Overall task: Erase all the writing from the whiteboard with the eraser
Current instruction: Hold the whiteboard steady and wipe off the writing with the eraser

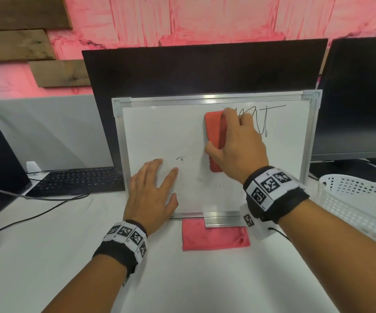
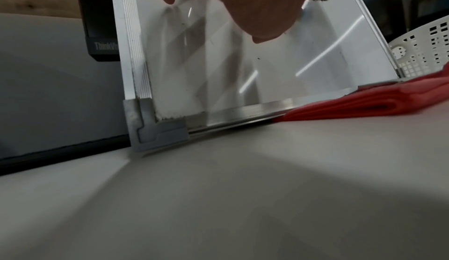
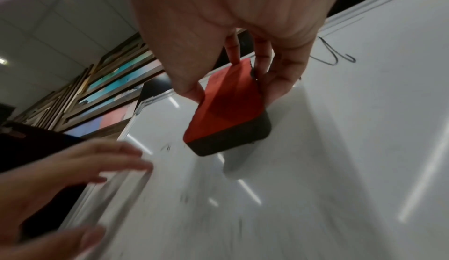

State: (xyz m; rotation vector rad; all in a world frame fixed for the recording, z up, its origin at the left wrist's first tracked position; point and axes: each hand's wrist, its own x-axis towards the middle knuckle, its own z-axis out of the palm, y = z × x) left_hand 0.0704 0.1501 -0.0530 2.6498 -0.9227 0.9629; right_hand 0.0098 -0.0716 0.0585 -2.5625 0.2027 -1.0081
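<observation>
- Right hand (image 1: pixel 239 143) grips red eraser (image 1: pixel 214 132), thumb on one long side, fingers curled over the other; dark felt face pressed to whiteboard (image 1: pixel 160 132), upper middle.
- Left hand (image 1: pixel 152 190) flat, fingers straight and spread, pressing lower left of the board.
- Whiteboard leans tilted against a dark monitor (image 1: pixel 205 71), bottom edge on white table (image 1: pixel 182 279).
- Black scribble (image 1: pixel 266 120) at top right, just beside the eraser; not legible. Small marks (image 1: pixel 180 158) mid-board, possibly leftover strokes.
- Red cloth (image 1: pixel 214 238) folded on table, tucked under the board's bottom frame.
- White perforated basket (image 1: pixel 351 195) right of board; contents hard to see, a red tip shows at its rim.
- Monitor bezel in left wrist view reads "ThinkVi", rest hidden.
- Black keyboard (image 1: pixel 76 179) left of board.
</observation>
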